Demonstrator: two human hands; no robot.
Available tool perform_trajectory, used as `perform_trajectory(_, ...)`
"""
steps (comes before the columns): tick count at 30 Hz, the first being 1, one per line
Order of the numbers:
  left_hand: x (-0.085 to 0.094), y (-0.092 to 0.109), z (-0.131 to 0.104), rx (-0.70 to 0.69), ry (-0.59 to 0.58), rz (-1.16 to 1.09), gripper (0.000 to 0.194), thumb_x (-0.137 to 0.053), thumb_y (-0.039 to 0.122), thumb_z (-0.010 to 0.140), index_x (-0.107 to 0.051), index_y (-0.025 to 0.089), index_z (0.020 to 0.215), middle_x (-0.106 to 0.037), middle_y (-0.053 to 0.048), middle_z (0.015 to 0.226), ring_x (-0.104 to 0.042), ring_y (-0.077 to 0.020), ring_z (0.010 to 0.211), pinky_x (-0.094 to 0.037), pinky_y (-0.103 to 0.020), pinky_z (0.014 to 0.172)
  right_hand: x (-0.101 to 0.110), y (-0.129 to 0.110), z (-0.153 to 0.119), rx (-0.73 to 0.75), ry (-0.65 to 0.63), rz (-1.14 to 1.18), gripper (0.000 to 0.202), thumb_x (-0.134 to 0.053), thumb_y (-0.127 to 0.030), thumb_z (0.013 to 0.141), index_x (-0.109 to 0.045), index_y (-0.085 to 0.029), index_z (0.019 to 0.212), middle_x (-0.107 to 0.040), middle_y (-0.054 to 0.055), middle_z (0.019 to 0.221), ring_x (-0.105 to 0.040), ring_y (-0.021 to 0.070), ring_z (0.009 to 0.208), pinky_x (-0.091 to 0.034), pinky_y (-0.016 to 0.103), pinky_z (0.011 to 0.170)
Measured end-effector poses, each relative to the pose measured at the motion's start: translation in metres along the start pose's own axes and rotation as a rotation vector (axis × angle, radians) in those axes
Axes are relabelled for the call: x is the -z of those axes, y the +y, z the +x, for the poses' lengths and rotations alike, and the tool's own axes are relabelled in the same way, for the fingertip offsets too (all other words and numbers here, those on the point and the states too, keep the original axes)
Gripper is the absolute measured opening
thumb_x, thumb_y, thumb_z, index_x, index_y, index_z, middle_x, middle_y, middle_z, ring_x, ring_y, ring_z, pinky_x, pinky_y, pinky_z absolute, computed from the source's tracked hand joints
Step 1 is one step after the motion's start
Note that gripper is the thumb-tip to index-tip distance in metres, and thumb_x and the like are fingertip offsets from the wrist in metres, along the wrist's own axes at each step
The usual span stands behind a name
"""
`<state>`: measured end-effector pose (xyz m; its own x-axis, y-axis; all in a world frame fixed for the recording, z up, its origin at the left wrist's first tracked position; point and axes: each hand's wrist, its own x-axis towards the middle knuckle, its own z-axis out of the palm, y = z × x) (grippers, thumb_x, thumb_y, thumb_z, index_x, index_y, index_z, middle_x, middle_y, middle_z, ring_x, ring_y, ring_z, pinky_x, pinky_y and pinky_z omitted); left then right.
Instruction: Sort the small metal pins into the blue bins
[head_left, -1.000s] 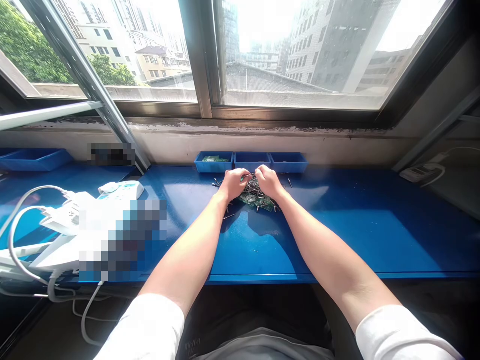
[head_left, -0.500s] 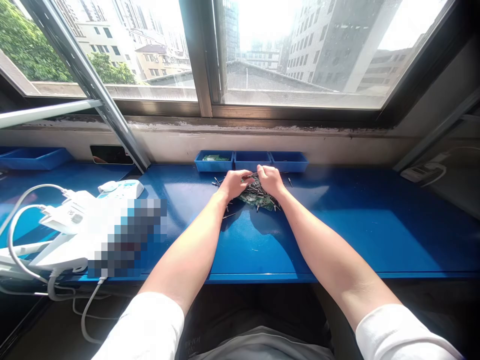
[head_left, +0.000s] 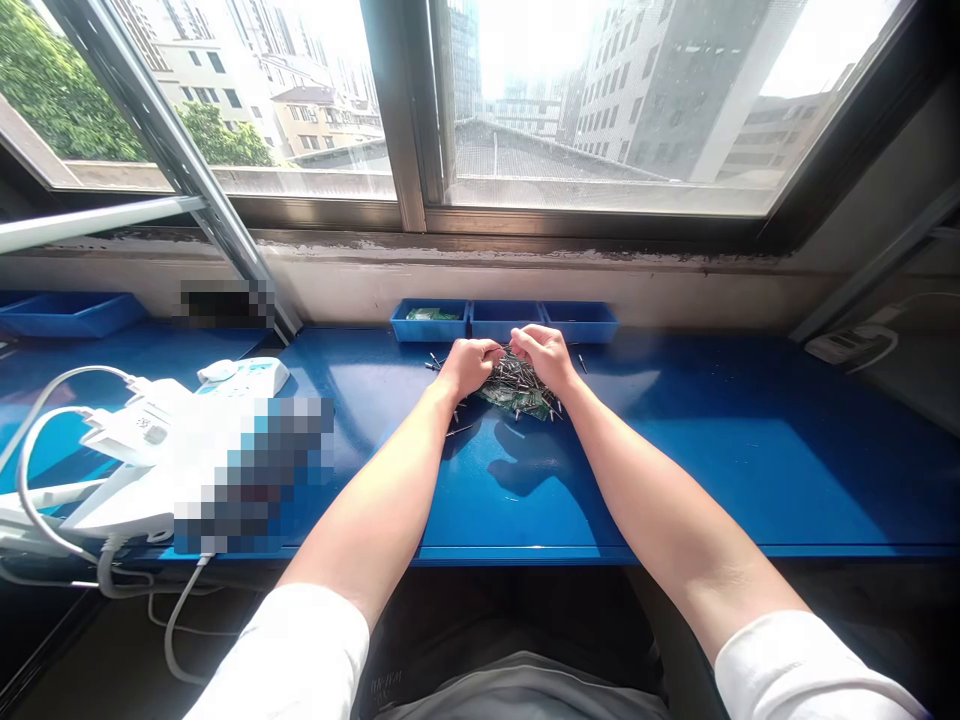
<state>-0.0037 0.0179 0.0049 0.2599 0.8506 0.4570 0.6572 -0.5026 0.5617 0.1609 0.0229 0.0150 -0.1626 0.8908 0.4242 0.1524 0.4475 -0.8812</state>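
A heap of thin dark metal pins [head_left: 517,374] lies on the blue tabletop, mixed with green pieces [head_left: 517,402] that look like small circuit boards or packets. Over the left of the heap, my left hand [head_left: 472,364] is closed, thumb and index finger pinched together; what sits between them is too small to name. My right hand [head_left: 543,354] hovers over the heap's right side with its fingertips drawn together close to the left hand's. Anything in that pinch is also too fine to make out. A few loose pins [head_left: 459,431] lie around the heap's edges.
Three blue bins [head_left: 506,320] stand in a row behind the heap, the left one holding green pieces. White power strips and plugs [head_left: 142,420] with cables crowd the left. Another blue tray [head_left: 82,316] sits at the far left, near a metal post [head_left: 180,170].
My right hand has shifted slightly and turned, its fingers now nearer the left hand's fingertips. The left hand stays almost in place over the heap.
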Motion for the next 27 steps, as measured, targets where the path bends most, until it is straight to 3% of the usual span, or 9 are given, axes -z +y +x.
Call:
perform_trajectory(3, -0.001, 0.000, 0.000, 0.007, 0.014, 0.013, 0.028, -0.050, 0.031, 0.085, -0.072, 0.019, 0.098, -0.073, -0.005, 0.094, -0.066, -0.0181, 0.085, -0.050, -0.026, 0.080, 0.002, 0.000, 0.001, 0.010, 0.020, -0.035, 0.038, -0.054, -0.054, 0.077, -0.063, -0.018, 0.067, -0.061, 0.000, 0.063, -0.054, 0.0128, 0.061, -0.044, 0.025, 0.062)
perform_trajectory(6, -0.002, -0.002, 0.002, 0.021, 0.079, 0.050, 0.032, -0.050, 0.034, 0.086, -0.067, 0.020, 0.109, -0.070, -0.005, 0.106, -0.064, -0.0195, 0.097, -0.048, -0.027, 0.087, 0.006, 0.003, 0.004, 0.015, 0.141, -0.184, 0.036, -0.052, -0.051, 0.078, -0.066, -0.018, 0.073, -0.066, 0.002, 0.072, -0.058, 0.0155, 0.069, -0.046, 0.028, 0.069)
perform_trajectory(9, -0.002, -0.006, 0.003, 0.058, 0.138, 0.121, 0.031, -0.049, 0.032, 0.086, -0.066, 0.019, 0.108, -0.069, -0.006, 0.108, -0.062, -0.0202, 0.102, -0.046, -0.029, 0.092, 0.013, 0.010, 0.008, 0.050, 0.276, -0.397, 0.032, -0.055, -0.044, 0.076, -0.068, -0.018, 0.088, -0.070, 0.004, 0.087, -0.059, 0.0201, 0.084, -0.045, 0.034, 0.082)
perform_trajectory(12, -0.002, -0.008, 0.004, 0.103, 0.142, 0.172, 0.029, -0.047, 0.029, 0.086, -0.067, 0.019, 0.105, -0.069, -0.006, 0.107, -0.061, -0.0205, 0.103, -0.045, -0.029, 0.094, 0.021, 0.018, 0.013, 0.048, 0.321, -0.567, 0.040, -0.057, -0.039, 0.073, -0.065, -0.017, 0.105, -0.067, 0.007, 0.108, -0.053, 0.0260, 0.106, -0.038, 0.041, 0.095)
perform_trajectory(16, -0.002, -0.006, 0.002, 0.123, 0.078, 0.228, 0.029, -0.045, 0.027, 0.086, -0.068, 0.020, 0.103, -0.068, -0.005, 0.108, -0.058, -0.0215, 0.108, -0.041, -0.031, 0.098, 0.029, 0.023, 0.017, -0.105, 0.320, -0.650, 0.058, -0.057, -0.038, 0.070, -0.055, -0.016, 0.124, -0.058, 0.010, 0.124, -0.040, 0.0327, 0.120, -0.032, 0.050, 0.100)
perform_trajectory(20, -0.003, -0.004, 0.001, 0.122, 0.004, 0.263, 0.029, -0.044, 0.024, 0.084, -0.069, 0.021, 0.099, -0.068, -0.006, 0.109, -0.057, -0.0241, 0.110, -0.039, -0.036, 0.099, 0.034, 0.024, 0.016, -0.202, 0.241, -0.665, 0.075, -0.057, -0.035, 0.068, -0.040, -0.016, 0.138, -0.048, 0.012, 0.135, -0.034, 0.0352, 0.124, -0.031, 0.052, 0.099)
perform_trajectory(24, -0.004, -0.006, 0.001, 0.128, -0.004, 0.266, 0.029, -0.045, 0.027, 0.084, -0.069, 0.020, 0.099, -0.067, -0.007, 0.109, -0.056, -0.0257, 0.110, -0.038, -0.039, 0.098, 0.031, 0.024, 0.014, -0.173, 0.196, -0.702, 0.077, -0.058, -0.033, 0.068, -0.036, -0.018, 0.140, -0.036, 0.011, 0.146, -0.030, 0.0344, 0.127, -0.029, 0.051, 0.101)
perform_trajectory(27, -0.005, -0.007, 0.001, 0.125, -0.009, 0.273, 0.029, -0.046, 0.029, 0.084, -0.069, 0.021, 0.101, -0.067, -0.007, 0.110, -0.055, -0.0259, 0.111, -0.038, -0.039, 0.099, 0.024, 0.023, 0.012, -0.102, 0.217, -0.744, 0.067, -0.057, -0.031, 0.069, -0.046, -0.017, 0.134, -0.044, 0.011, 0.140, -0.034, 0.0324, 0.125, -0.032, 0.047, 0.101)
